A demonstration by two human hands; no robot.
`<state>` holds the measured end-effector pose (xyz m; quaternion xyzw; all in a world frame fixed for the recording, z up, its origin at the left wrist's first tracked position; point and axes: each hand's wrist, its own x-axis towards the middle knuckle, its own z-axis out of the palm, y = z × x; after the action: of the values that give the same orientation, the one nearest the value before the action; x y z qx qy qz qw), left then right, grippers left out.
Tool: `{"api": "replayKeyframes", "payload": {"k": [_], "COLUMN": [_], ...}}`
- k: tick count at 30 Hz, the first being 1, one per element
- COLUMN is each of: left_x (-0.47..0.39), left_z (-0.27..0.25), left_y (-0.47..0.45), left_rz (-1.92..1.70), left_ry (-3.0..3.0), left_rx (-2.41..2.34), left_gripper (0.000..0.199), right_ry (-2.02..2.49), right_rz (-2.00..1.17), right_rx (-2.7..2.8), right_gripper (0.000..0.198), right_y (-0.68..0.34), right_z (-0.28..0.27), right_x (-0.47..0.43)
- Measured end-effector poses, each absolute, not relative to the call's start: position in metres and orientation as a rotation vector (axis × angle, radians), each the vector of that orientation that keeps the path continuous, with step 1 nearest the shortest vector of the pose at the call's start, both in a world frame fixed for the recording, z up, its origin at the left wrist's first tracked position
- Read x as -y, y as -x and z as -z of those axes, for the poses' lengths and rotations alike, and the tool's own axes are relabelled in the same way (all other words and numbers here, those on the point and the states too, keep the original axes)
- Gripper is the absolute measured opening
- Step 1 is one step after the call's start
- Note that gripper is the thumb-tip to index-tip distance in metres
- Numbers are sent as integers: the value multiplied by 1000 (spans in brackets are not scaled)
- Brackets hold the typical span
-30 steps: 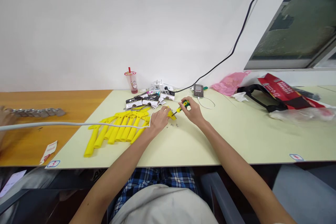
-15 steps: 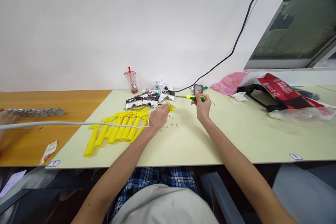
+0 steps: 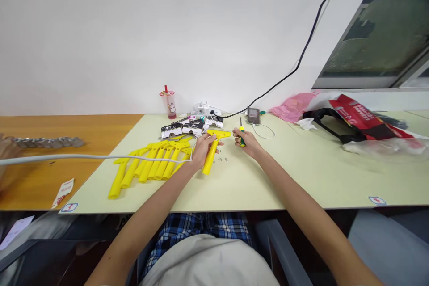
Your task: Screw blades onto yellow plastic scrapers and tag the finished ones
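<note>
A yellow T-shaped scraper handle (image 3: 210,159) is in my left hand (image 3: 201,149), its wide head pointing away from me and its tube towards me. My right hand (image 3: 247,140) is closed round a screwdriver (image 3: 241,136) with a green and yellow grip, its shaft pointing up and away. The screwdriver is a little to the right of the scraper head, apart from it. Several small screws (image 3: 220,159) lie on the table just right of the handle. More yellow scraper handles (image 3: 152,161) lie in a row to the left of my left hand.
Black-and-white boxes (image 3: 192,128) and a power strip (image 3: 201,109) stand at the back, beside a drink cup (image 3: 171,107). A small device (image 3: 254,115) lies back right. A white cable (image 3: 100,157) crosses from the left. Right are a pink bag (image 3: 293,106) and red bag (image 3: 358,118).
The scraper handle in my left hand has turned so that its tube now shows, pointing towards me. My right hand has moved left and down, and the screwdriver has swung from sideways to pointing away.
</note>
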<state>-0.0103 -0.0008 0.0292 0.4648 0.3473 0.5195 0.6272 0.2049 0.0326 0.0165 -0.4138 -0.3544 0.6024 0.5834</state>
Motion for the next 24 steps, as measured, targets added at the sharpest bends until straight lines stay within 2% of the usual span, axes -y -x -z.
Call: {"api": "replayKeyframes", "payload": {"k": [4, 13, 19, 24], "left_x": [2, 1, 2, 2], "left_z": [-23, -11, -9, -10], "left_y": [5, 1, 2, 2], "left_rz": [-1146, -1140, -1141, -1124], "left_ry": [-1013, -955, -966, -968], "left_rx": [-763, -790, -803, -794], "left_gripper": [25, 22, 28, 19], "right_ry": [1038, 1081, 1108, 1088], "right_rz": [-1474, -1520, -1615, -1670], "right_rx": [931, 1078, 1145, 1158], "right_gripper": [46, 55, 53, 48], "right_y": [-201, -206, -209, -212], "right_z": [-17, -18, -20, -23], "right_x": [-28, -27, -27, -27]}}
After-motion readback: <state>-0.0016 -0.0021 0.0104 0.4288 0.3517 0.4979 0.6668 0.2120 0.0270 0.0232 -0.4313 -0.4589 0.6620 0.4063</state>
